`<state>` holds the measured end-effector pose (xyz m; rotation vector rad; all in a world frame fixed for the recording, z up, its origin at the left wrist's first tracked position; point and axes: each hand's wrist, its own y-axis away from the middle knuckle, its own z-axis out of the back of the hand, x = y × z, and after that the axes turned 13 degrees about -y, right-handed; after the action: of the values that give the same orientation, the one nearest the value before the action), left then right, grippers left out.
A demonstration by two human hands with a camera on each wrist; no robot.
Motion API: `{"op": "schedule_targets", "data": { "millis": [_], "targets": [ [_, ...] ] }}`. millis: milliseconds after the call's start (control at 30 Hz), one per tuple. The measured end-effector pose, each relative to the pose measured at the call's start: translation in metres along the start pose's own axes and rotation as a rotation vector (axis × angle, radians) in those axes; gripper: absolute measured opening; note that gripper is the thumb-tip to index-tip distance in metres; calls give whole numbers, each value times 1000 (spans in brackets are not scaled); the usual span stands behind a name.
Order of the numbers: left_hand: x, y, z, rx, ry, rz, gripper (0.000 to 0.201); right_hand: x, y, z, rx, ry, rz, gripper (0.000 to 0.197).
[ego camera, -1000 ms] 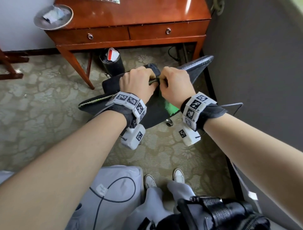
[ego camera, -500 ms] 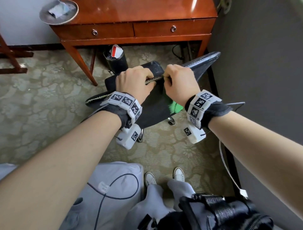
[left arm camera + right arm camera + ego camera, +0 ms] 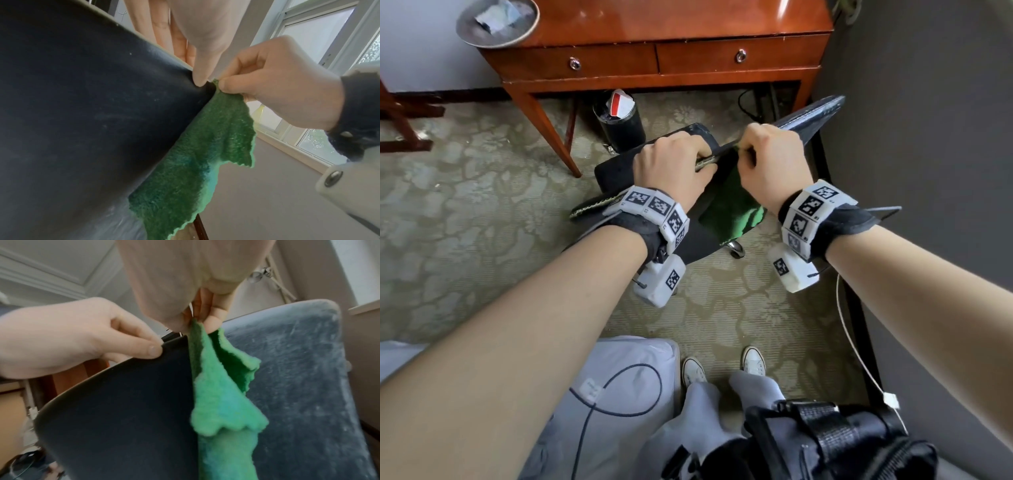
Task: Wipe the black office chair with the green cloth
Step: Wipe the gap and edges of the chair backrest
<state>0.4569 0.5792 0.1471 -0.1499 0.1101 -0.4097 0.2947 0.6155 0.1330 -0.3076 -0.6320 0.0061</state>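
The black office chair (image 3: pixel 813 113) stands in front of me, its backrest (image 3: pixel 82 113) seen edge-on from above. My left hand (image 3: pixel 698 162) grips the backrest's top rim, thumb (image 3: pixel 202 53) on the near face and fingers over the far side. Just to its right, my right hand (image 3: pixel 746 150) pinches a corner of the green cloth (image 3: pixel 729 209) at the same rim. The cloth (image 3: pixel 222 394) hangs down loose against the backrest (image 3: pixel 123 418). The left hand (image 3: pixel 72 337) shows in the right wrist view, and the right hand (image 3: pixel 277 91) in the left wrist view.
A red-brown wooden desk (image 3: pixel 654 65) with two drawers stands behind the chair, with a black waste bin (image 3: pixel 621 126) under it. A grey wall (image 3: pixel 928 137) runs close along the right. Patterned carpet (image 3: pixel 465 205) lies to the left. My white shoes (image 3: pixel 722 366) are near the chair's base.
Both hands stay at the backrest's top rim. The right hand has drawn slightly away from the left, and more of the green cloth now hangs in view below it.
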Motion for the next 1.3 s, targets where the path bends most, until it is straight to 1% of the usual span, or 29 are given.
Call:
{"op": "schedule_targets", "data": {
  "millis": [67, 133, 233, 300, 367, 433, 533, 567, 633, 700, 800, 900, 1000, 1100, 1167, 1233, 1300],
  "targets": [
    [-1, -2, 1, 1, 8, -1, 19, -2, -2, 0, -26, 5, -29, 8],
    [-3, -3, 0, -3, -2, 7, 19, 5, 0, -5, -25, -10, -12, 7],
    [-6, -1, 0, 1, -11, 2, 21, 12, 5, -10, 31, -47, 46, 5],
    [-5, -1, 2, 5, 9, -14, 22, 8, 4, -6, 47, -45, 61, 5],
    [4, -1, 5, 15, 20, -39, 22, 0, 0, 1, 23, -26, 39, 6],
    [20, 2, 6, 32, -2, -50, 25, -9, -5, 7, -32, -14, 1, 9],
    [33, 9, 4, 43, -32, -33, 28, -10, -5, 5, -60, 2, -19, 11],
    [31, 10, 3, 40, -26, -20, 26, -4, -3, 1, -49, -4, -8, 10],
    [24, 11, 2, 34, -15, 2, 24, 11, 3, -9, 20, -19, 36, 8],
    [20, 10, 3, 34, -26, 1, 23, 22, 5, -15, 70, -36, 60, 6],
    [20, 8, 5, 51, -5, 14, 22, 16, 3, -8, 66, -25, 52, 5],
    [15, 8, 6, 48, 12, 22, 23, 0, -1, 2, 20, -6, -7, 8],
    [8, 6, 5, 56, -9, 30, 24, 6, -3, 0, 1, 29, -46, 8],
    [3, 4, 4, 67, -23, 31, 24, 23, 4, -11, 66, 14, -10, 6],
    [-1, 4, 5, 63, -5, 42, 24, 25, 9, -13, 101, -12, 10, 4],
    [-3, 5, 6, 65, 33, 49, 23, 17, 7, -7, 75, -21, 5, 4],
    [0, 6, 6, 72, 82, 44, 23, 3, 0, 4, 12, -15, -40, 7]
  ]
}}
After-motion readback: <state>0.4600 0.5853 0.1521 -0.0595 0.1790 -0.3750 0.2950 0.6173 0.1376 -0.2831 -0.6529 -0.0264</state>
